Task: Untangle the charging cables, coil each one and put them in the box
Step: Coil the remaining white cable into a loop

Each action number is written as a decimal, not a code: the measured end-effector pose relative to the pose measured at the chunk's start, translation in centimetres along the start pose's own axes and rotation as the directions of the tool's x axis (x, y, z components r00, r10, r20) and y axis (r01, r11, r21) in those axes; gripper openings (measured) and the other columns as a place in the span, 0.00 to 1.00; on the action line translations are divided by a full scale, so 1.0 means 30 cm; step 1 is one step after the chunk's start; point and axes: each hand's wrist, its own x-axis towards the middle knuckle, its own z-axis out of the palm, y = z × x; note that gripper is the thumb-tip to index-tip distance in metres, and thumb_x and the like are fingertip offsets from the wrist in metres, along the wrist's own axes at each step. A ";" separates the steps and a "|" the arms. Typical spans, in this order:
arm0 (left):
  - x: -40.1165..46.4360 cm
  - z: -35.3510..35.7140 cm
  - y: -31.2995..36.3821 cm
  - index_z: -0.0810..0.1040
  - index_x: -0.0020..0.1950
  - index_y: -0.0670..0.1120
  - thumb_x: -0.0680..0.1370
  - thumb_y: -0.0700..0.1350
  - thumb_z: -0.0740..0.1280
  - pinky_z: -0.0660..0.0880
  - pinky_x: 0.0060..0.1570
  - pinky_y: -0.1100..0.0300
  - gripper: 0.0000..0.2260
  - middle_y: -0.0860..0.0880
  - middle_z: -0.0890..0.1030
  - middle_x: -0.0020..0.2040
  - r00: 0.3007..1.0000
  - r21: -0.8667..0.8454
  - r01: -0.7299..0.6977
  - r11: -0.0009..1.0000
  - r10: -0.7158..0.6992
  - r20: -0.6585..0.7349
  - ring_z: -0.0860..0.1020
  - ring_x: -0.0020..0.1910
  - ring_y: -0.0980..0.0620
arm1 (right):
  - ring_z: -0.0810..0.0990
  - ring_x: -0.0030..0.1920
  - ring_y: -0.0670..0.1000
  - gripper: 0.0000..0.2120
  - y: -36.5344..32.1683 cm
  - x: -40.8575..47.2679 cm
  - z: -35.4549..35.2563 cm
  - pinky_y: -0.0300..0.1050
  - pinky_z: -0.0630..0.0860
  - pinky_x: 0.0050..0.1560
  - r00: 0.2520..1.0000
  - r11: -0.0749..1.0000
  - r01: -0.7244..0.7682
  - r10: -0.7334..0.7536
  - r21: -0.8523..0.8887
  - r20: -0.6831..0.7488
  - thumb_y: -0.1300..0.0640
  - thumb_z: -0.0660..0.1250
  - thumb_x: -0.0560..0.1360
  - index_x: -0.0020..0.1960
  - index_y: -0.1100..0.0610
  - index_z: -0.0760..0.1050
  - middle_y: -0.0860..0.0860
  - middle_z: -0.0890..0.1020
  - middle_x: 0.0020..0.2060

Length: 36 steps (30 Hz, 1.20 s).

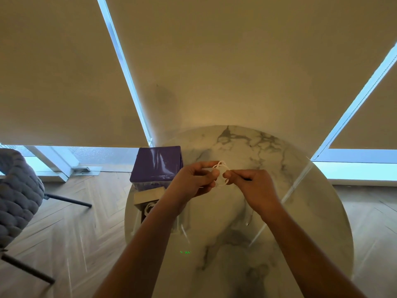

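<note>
Two hands (223, 179) pinching white cable (221, 168), purple box (156, 164) left, grey chair (17, 190)

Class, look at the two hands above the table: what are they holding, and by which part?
Both hold one coiled white cable: the left hand grips the coil's left side, the right hand pinches its right side.

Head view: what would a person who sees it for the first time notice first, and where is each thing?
At the centre, the left hand and the right hand hold a small coil of white cable between them, above the round marble table. On the table's left edge stands a purple box; just nearer lies an open cardboard box with what looks like a pale coil inside.
</note>
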 end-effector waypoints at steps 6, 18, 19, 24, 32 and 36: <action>0.016 0.003 -0.025 0.81 0.46 0.57 0.75 0.46 0.71 0.75 0.42 0.70 0.05 0.55 0.83 0.39 0.979 0.264 -0.153 0.952 0.182 -0.089 0.79 0.38 0.60 | 0.79 0.36 0.34 0.05 -0.003 -0.008 -0.004 0.33 0.71 0.42 0.999 0.997 -0.030 0.027 0.074 0.039 0.52 0.72 0.72 0.42 0.52 0.86 0.44 0.85 0.36; 0.010 -0.007 -0.023 0.80 0.50 0.51 0.79 0.47 0.65 0.74 0.47 0.65 0.05 0.55 0.84 0.42 0.989 0.324 -0.145 0.935 0.136 0.049 0.80 0.45 0.58 | 0.82 0.42 0.38 0.06 0.004 0.001 -0.020 0.36 0.74 0.46 0.999 0.999 0.045 -0.045 0.022 -0.013 0.52 0.71 0.73 0.40 0.41 0.83 0.39 0.84 0.35; 0.012 -0.008 -0.026 0.81 0.49 0.52 0.78 0.48 0.66 0.75 0.47 0.64 0.04 0.55 0.83 0.41 0.989 0.350 -0.147 0.925 0.141 0.041 0.80 0.44 0.58 | 0.81 0.42 0.39 0.06 0.003 0.001 -0.020 0.36 0.73 0.46 0.999 0.999 0.042 -0.041 0.017 -0.016 0.51 0.71 0.73 0.40 0.41 0.83 0.39 0.84 0.35; 0.022 -0.003 -0.029 0.82 0.47 0.52 0.76 0.52 0.67 0.78 0.52 0.60 0.06 0.52 0.85 0.44 0.994 0.326 -0.109 0.939 0.112 0.008 0.82 0.46 0.55 | 0.81 0.42 0.43 0.04 0.015 0.000 -0.012 0.45 0.77 0.49 0.997 0.997 0.053 -0.056 -0.057 -0.056 0.50 0.70 0.74 0.44 0.45 0.84 0.42 0.84 0.37; 0.025 0.004 -0.034 0.83 0.46 0.49 0.76 0.45 0.69 0.79 0.48 0.62 0.04 0.50 0.86 0.42 0.971 0.165 -0.163 0.973 0.188 -0.146 0.83 0.43 0.54 | 0.78 0.40 0.47 0.08 0.027 0.003 -0.003 0.38 0.72 0.44 0.994 0.991 0.105 -0.107 0.079 0.023 0.54 0.70 0.75 0.52 0.44 0.83 0.47 0.83 0.39; 0.022 -0.012 -0.026 0.83 0.45 0.49 0.76 0.45 0.68 0.79 0.48 0.61 0.04 0.49 0.86 0.42 0.958 0.069 -0.165 0.984 0.177 -0.225 0.83 0.44 0.54 | 0.76 0.36 0.37 0.10 0.080 -0.013 0.023 0.28 0.70 0.39 0.995 0.999 0.031 -0.034 0.039 0.091 0.56 0.69 0.76 0.54 0.44 0.80 0.47 0.83 0.41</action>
